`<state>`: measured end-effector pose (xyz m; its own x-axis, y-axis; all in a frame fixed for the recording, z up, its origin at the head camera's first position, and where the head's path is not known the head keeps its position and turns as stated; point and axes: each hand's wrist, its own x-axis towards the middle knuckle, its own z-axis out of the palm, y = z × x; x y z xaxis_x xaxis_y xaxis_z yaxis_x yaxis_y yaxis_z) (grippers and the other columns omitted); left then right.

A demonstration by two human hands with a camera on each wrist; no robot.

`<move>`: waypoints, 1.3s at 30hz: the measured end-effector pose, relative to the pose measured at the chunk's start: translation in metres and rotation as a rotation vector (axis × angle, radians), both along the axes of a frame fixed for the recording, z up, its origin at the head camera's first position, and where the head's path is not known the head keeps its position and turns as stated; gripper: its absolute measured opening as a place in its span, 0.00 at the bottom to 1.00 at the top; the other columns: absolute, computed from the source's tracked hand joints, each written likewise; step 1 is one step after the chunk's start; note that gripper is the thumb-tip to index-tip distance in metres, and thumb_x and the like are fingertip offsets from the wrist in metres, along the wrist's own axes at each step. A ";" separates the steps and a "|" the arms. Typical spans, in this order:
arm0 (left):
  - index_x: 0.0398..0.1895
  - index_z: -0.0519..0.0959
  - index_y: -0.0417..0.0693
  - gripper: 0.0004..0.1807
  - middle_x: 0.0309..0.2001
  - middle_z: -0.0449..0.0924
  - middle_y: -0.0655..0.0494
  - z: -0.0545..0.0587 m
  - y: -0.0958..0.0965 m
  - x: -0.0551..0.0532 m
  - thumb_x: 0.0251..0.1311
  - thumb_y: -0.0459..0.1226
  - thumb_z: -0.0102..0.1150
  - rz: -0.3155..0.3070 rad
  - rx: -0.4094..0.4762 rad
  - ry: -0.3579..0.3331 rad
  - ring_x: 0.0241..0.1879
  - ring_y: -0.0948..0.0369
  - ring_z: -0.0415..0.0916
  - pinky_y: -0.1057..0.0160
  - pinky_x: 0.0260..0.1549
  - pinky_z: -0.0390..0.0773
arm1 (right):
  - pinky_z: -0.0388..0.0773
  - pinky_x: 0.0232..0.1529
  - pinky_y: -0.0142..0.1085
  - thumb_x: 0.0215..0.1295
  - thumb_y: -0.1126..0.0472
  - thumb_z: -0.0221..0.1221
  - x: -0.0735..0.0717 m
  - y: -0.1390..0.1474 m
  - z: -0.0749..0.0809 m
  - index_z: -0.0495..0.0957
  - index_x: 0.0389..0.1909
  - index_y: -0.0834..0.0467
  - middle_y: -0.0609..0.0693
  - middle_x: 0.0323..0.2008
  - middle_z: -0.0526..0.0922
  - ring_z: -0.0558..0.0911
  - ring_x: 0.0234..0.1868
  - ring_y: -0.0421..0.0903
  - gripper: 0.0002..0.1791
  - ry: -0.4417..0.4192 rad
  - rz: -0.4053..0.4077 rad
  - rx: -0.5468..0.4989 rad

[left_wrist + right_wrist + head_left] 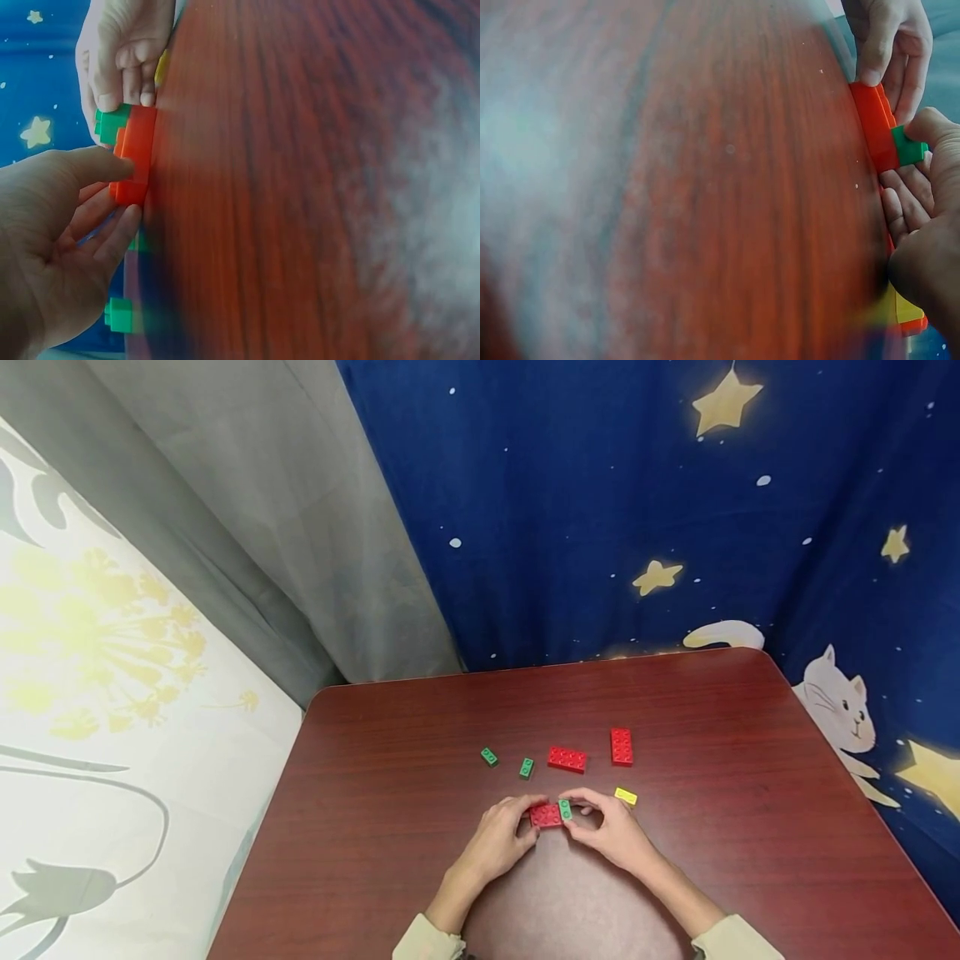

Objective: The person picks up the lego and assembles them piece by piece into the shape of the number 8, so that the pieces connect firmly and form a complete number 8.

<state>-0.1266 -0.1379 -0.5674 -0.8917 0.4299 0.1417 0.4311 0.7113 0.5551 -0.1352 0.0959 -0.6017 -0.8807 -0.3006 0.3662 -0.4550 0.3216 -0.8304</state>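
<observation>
A red toy brick lies on the table near its front middle, with a small green brick on top at its right end. My left hand grips the red brick's left end between thumb and fingers. The right hand pinches the green brick from front and back. In the left wrist view the green brick sits on the studs of the red brick. From the right wrist the same green brick shows under the right thumb.
Behind the hands lie two loose green bricks and two red bricks. A yellow brick lies just beyond the right hand. The brown table ends at the back before blue and grey curtains.
</observation>
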 end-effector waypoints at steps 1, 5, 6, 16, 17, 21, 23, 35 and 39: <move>0.66 0.82 0.48 0.25 0.57 0.87 0.56 0.000 -0.001 0.000 0.64 0.32 0.72 -0.006 0.007 0.002 0.57 0.58 0.83 0.49 0.55 0.82 | 0.85 0.42 0.35 0.55 0.73 0.76 0.000 0.001 -0.001 0.86 0.52 0.59 0.44 0.44 0.90 0.87 0.43 0.43 0.22 -0.004 0.004 -0.003; 0.67 0.81 0.45 0.26 0.58 0.87 0.55 0.003 -0.007 -0.003 0.66 0.35 0.74 -0.024 0.092 -0.024 0.57 0.60 0.84 0.54 0.56 0.83 | 0.84 0.43 0.34 0.56 0.73 0.76 0.000 0.003 -0.003 0.86 0.53 0.60 0.44 0.45 0.90 0.87 0.43 0.44 0.22 -0.021 0.015 -0.011; 0.67 0.80 0.45 0.26 0.58 0.87 0.55 0.004 -0.008 -0.005 0.66 0.36 0.74 -0.026 0.119 -0.032 0.57 0.60 0.84 0.56 0.56 0.84 | 0.84 0.44 0.34 0.56 0.73 0.76 0.000 0.003 -0.002 0.86 0.53 0.60 0.44 0.45 0.90 0.87 0.43 0.44 0.22 -0.026 0.016 -0.012; 0.65 0.82 0.43 0.25 0.58 0.87 0.53 0.012 -0.031 -0.032 0.66 0.38 0.75 0.091 0.292 0.026 0.54 0.51 0.86 0.52 0.55 0.85 | 0.84 0.45 0.33 0.58 0.71 0.76 -0.002 0.005 -0.002 0.86 0.54 0.58 0.45 0.47 0.90 0.87 0.43 0.48 0.22 -0.062 0.021 -0.033; 0.65 0.81 0.42 0.26 0.58 0.87 0.52 0.011 -0.034 -0.036 0.66 0.38 0.75 0.116 0.300 0.039 0.54 0.51 0.86 0.52 0.55 0.85 | 0.84 0.45 0.33 0.58 0.72 0.76 -0.002 0.005 -0.002 0.86 0.54 0.58 0.45 0.47 0.90 0.87 0.43 0.49 0.22 -0.060 0.022 -0.036; 0.67 0.80 0.43 0.28 0.59 0.87 0.52 0.008 -0.042 -0.050 0.65 0.38 0.75 0.233 0.357 0.083 0.56 0.50 0.85 0.52 0.56 0.84 | 0.83 0.46 0.33 0.58 0.71 0.76 -0.002 0.005 -0.002 0.86 0.54 0.57 0.46 0.48 0.90 0.87 0.43 0.49 0.22 -0.069 0.027 -0.045; 0.68 0.80 0.43 0.29 0.60 0.86 0.51 0.006 -0.044 -0.055 0.64 0.38 0.76 0.298 0.382 0.085 0.58 0.51 0.85 0.52 0.58 0.83 | 0.83 0.46 0.32 0.58 0.71 0.76 -0.002 0.005 -0.002 0.86 0.54 0.57 0.46 0.48 0.90 0.87 0.44 0.49 0.22 -0.075 0.028 -0.045; 0.65 0.82 0.39 0.29 0.56 0.88 0.48 -0.010 -0.041 -0.069 0.61 0.37 0.79 0.532 0.393 0.030 0.56 0.52 0.87 0.57 0.55 0.85 | 0.82 0.47 0.34 0.60 0.70 0.76 0.000 0.005 -0.001 0.86 0.54 0.56 0.43 0.46 0.90 0.86 0.44 0.48 0.21 -0.086 0.024 -0.040; 0.63 0.84 0.40 0.28 0.54 0.89 0.49 -0.013 -0.038 -0.069 0.60 0.36 0.79 0.544 0.384 0.044 0.53 0.52 0.87 0.55 0.54 0.85 | 0.82 0.47 0.34 0.60 0.69 0.76 0.000 0.006 -0.001 0.86 0.54 0.56 0.43 0.46 0.90 0.86 0.45 0.47 0.21 -0.093 0.023 -0.034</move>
<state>-0.1957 -0.1761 -0.5805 -0.9571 -0.1682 0.2361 0.0943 0.5893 0.8024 -0.1355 0.1014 -0.6031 -0.9043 -0.3096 0.2939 -0.3827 0.2828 -0.8795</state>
